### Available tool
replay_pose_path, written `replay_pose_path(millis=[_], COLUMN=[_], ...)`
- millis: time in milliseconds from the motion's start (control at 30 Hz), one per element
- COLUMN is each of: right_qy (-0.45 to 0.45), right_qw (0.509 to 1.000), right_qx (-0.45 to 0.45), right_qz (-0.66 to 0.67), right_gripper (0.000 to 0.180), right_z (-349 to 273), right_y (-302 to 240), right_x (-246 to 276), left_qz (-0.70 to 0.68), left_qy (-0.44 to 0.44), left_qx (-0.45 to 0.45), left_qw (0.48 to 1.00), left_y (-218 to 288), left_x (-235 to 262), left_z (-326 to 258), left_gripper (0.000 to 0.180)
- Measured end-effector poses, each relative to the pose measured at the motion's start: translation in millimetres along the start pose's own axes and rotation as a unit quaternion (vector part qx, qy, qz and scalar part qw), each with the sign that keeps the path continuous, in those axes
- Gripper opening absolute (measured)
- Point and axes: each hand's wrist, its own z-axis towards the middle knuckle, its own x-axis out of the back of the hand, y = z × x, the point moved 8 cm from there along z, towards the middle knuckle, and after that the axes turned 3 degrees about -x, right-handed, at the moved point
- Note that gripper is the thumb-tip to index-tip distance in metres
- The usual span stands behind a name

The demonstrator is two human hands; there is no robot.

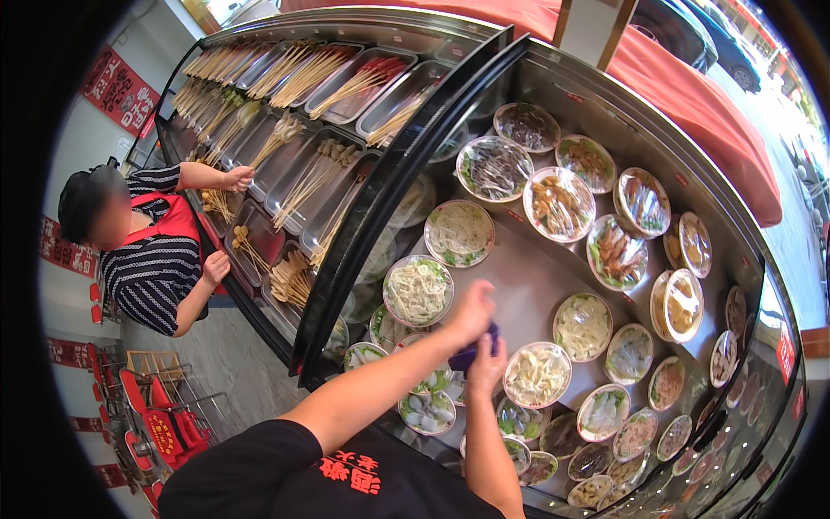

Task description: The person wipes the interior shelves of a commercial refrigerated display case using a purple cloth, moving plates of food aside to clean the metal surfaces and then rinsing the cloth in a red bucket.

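Over the metal shelf (510, 259) of a glass-sided display case, both my arms reach in from below. My right hand (487, 367) is closed on a dark purple thing (475, 346) that looks like a cloth. Just above it, my left hand (471, 311) is smeared by motion, and whether it grips the cloth too is unclear. Close to my left hand stands a film-wrapped bowl of pale noodle-like food (418, 291). Beside my right hand is a wrapped bowl of pale, flat pieces (537, 374).
Several more wrapped bowls (559, 204) fill the shelf. A black-framed divider (406, 190) separates it from metal trays of skewers (346, 91). A co-worker in a red apron (180, 223) reaches toward those trays. Red chairs (160, 415) stand on the floor at left.
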Motion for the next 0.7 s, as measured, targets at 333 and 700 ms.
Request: replay_pose_path(millis=[333, 700], right_qy=[0.311, 0.200], right_qw=[0.928, 0.940], right_qx=[0.001, 0.202], right_qz=[0.205, -0.188], right_gripper=[0.049, 0.048], right_z=[149.0, 144.5], right_y=[-92.1, -101.0], right_x=[6.4, -64.2], left_qz=[0.114, -0.001], left_qy=[0.094, 0.125], left_qx=[0.205, 0.140], left_qw=[0.968, 0.982], left_y=[-112.5, -64.1], left_x=[139.6, 141.8], left_z=[116.7, 85.7], left_gripper=[0.026, 0.014])
